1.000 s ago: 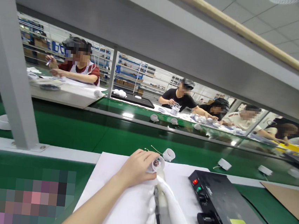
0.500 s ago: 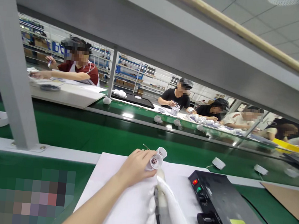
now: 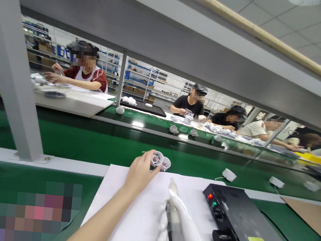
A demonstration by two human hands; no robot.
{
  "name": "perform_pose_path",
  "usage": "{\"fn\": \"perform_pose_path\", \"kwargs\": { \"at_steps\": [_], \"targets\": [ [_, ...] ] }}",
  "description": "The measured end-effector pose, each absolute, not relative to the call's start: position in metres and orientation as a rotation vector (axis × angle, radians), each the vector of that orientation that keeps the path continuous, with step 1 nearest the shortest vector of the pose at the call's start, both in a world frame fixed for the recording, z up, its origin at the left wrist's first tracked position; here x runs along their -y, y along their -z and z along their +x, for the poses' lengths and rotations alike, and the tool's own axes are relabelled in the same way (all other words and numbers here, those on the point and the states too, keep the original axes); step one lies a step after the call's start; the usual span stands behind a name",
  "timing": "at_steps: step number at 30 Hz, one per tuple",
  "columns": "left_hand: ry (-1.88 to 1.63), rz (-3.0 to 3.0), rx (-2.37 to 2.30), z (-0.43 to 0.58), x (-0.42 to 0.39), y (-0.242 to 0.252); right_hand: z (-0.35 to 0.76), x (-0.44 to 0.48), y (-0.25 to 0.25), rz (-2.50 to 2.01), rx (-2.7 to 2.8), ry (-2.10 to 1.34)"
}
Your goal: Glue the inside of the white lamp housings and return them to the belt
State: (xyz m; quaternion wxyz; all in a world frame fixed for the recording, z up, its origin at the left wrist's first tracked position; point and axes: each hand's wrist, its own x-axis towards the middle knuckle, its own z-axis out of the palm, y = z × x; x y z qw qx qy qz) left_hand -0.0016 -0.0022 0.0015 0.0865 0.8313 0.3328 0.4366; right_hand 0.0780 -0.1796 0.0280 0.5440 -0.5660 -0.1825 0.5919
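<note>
My left hand (image 3: 140, 173), bare, reaches over the near green belt with its fingers closed on a white round plastic housing (image 3: 157, 158). Small dark and reddish parts show inside its ring. A second white housing (image 3: 166, 164) stands right beside it, apparently touching. My right hand (image 3: 186, 221), in a white glove, is wrapped around a pale tapered power tool (image 3: 174, 216) with a black lever along its side. The tool's tip points up and forward over the white sheet (image 3: 136, 218), apart from both housings.
A black control box (image 3: 233, 218) with knobs and lights stands at right. Further white housings (image 3: 229, 175) lie on the near belt (image 3: 70, 138). A grey post (image 3: 19, 76) rises at left, and a shelf beam crosses overhead. Co-workers sit beyond the far belt.
My left hand has carried the housing forward and left, away from the tool tip. Pieces on the near belt have shifted left, those on the far belt right. The gloved hand has barely moved.
</note>
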Motion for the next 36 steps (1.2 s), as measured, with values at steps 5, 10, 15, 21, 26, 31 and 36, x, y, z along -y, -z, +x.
{"fn": "perform_pose_path", "kwargs": {
  "at_steps": [5, 10, 15, 21, 26, 31, 36],
  "targets": [
    [-1.278, 2.387, -1.42, -0.008, -0.022, 0.014, 0.082, 0.177, -0.025, -1.323, 0.411, -1.435],
    [-1.455, 2.628, -1.259, -0.004, -0.015, 0.013, 0.081, 0.177, -0.025, -1.317, 0.397, -1.453],
    [-1.228, 2.813, -0.954, -0.002, -0.009, 0.014, 0.081, 0.176, -0.026, -1.315, 0.397, -1.476],
    [-1.221, 2.792, -0.898, -0.003, -0.011, 0.014, 0.081, 0.177, -0.025, -1.318, 0.405, -1.481],
    [-1.282, 2.751, -0.758, -0.002, -0.002, 0.002, 0.081, 0.177, -0.025, -1.312, 0.391, -1.478],
    [-1.344, 2.788, -0.449, 0.0, 0.01, -0.007, 0.081, 0.177, -0.026, -1.299, 0.376, -1.465],
    [-1.415, 2.81, -0.114, 0.003, 0.018, -0.01, 0.085, 0.175, -0.024, -1.276, 0.365, -1.425]
  ]
}}
